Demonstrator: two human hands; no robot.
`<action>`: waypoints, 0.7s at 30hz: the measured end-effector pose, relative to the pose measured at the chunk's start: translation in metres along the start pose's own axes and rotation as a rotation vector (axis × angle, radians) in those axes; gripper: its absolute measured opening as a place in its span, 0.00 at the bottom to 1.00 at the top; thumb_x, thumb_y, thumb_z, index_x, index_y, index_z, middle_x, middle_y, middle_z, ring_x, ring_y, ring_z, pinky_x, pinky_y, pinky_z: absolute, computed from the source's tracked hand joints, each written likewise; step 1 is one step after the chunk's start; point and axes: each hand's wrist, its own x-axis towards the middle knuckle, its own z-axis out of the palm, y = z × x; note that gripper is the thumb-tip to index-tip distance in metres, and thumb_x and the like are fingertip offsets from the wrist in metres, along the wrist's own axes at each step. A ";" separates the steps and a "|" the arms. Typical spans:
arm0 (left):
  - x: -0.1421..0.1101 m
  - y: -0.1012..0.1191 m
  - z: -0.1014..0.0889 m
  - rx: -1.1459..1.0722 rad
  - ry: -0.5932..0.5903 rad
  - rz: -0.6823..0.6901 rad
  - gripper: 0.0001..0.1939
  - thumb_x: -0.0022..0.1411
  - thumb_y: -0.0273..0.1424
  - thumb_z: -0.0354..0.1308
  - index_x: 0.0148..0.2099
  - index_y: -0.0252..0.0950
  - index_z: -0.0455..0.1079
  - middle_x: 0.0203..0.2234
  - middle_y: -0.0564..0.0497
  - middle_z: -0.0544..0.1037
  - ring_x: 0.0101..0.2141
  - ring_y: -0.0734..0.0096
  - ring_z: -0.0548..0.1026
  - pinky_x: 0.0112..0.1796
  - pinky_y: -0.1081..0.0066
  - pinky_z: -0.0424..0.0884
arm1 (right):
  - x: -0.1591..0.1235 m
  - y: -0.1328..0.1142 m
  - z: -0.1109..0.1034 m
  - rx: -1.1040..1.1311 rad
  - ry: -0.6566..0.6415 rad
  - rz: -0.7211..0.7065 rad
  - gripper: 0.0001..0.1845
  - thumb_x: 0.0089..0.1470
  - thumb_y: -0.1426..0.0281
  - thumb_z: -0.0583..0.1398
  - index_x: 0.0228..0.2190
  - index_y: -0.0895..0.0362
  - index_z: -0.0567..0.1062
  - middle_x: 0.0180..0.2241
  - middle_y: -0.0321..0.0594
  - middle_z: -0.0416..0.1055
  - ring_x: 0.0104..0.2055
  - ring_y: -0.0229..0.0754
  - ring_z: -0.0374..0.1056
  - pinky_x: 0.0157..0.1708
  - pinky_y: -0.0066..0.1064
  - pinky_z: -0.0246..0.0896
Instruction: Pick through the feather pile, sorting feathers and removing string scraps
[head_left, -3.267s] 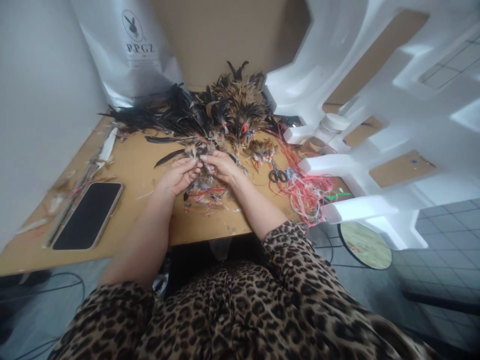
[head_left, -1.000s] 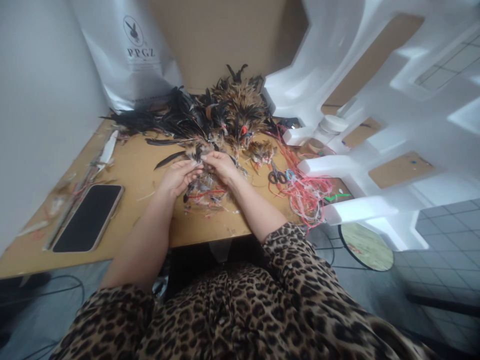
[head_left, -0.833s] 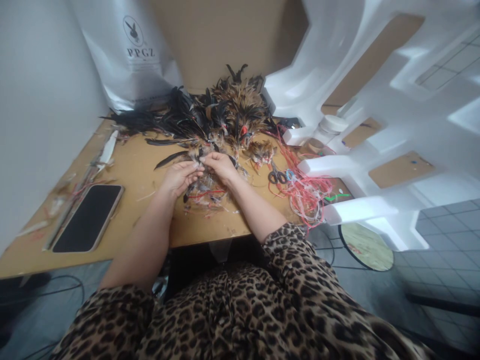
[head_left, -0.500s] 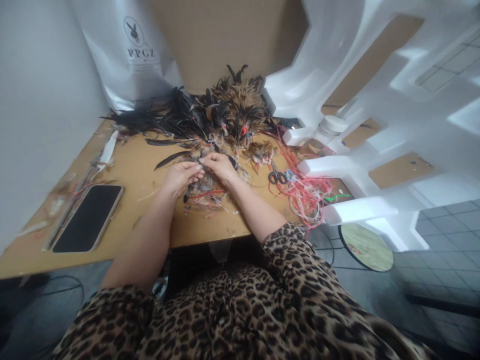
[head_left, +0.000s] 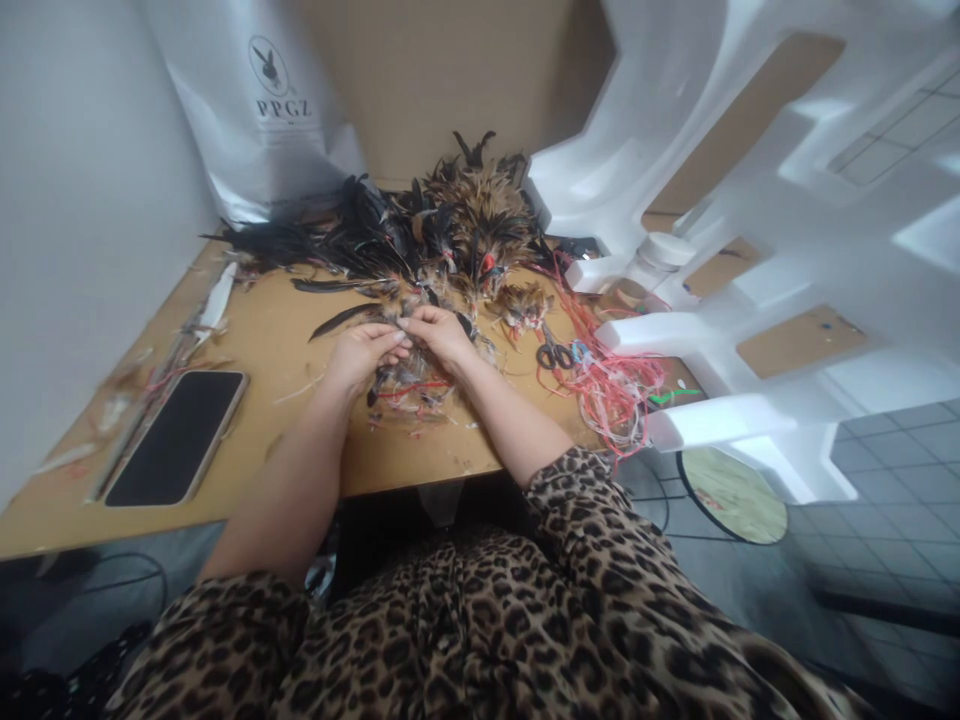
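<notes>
My left hand (head_left: 365, 354) and my right hand (head_left: 439, 334) meet above the middle of the table (head_left: 300, 420), thumb tips almost touching. Both are closed in a pinch on a small tuft of brownish feathers (head_left: 405, 302), its lower end hidden by my fingers. Under and in front of the hands lies a litter of loose feathers and red string (head_left: 411, 394). Beyond them spreads a pile of black feathers (head_left: 360, 235), with a big bunch of brown feathers (head_left: 487, 205) to its right. A smaller brown feather bundle (head_left: 525, 305), tied with red, rests right of my right hand.
Scissors (head_left: 556, 355) with dark handles lie beside a tangle of pink and white string (head_left: 611, 385). A phone (head_left: 178, 438) lies at the left. White foam pieces (head_left: 720, 420) and a lidded jar (head_left: 664, 252) stand right; a silver bag (head_left: 277, 130) stands behind. A round stool (head_left: 733, 495) is below.
My fingertips have drawn closer together around the feather tuft, the left hand shifting slightly to the right. A dark spotted shape has appeared at the lower left edge. Other things stay in place.
</notes>
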 end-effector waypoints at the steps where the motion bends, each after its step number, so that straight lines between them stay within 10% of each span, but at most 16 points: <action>1: 0.000 0.000 0.000 -0.002 0.000 0.003 0.10 0.44 0.31 0.66 0.30 0.30 0.75 0.23 0.47 0.78 0.19 0.80 0.72 0.22 0.81 0.66 | 0.000 0.000 0.000 -0.001 0.005 0.003 0.19 0.35 0.59 0.67 0.19 0.59 0.65 0.15 0.26 0.58 0.18 0.27 0.49 0.21 0.23 0.43; 14: 0.003 0.009 -0.008 -0.124 0.155 0.120 0.06 0.47 0.29 0.64 0.27 0.31 0.72 0.22 0.49 0.77 0.18 0.83 0.70 0.20 0.83 0.64 | 0.007 -0.009 -0.010 -0.013 0.121 0.033 0.16 0.37 0.61 0.66 0.28 0.59 0.74 0.18 0.29 0.64 0.19 0.28 0.53 0.20 0.22 0.45; 21: 0.008 0.019 -0.019 -0.245 0.325 0.178 0.06 0.49 0.30 0.64 0.27 0.33 0.69 0.22 0.52 0.76 0.18 0.84 0.69 0.18 0.84 0.62 | 0.012 -0.015 -0.030 -0.440 0.172 -0.109 0.10 0.42 0.66 0.61 0.24 0.61 0.74 0.23 0.34 0.70 0.24 0.30 0.59 0.27 0.24 0.55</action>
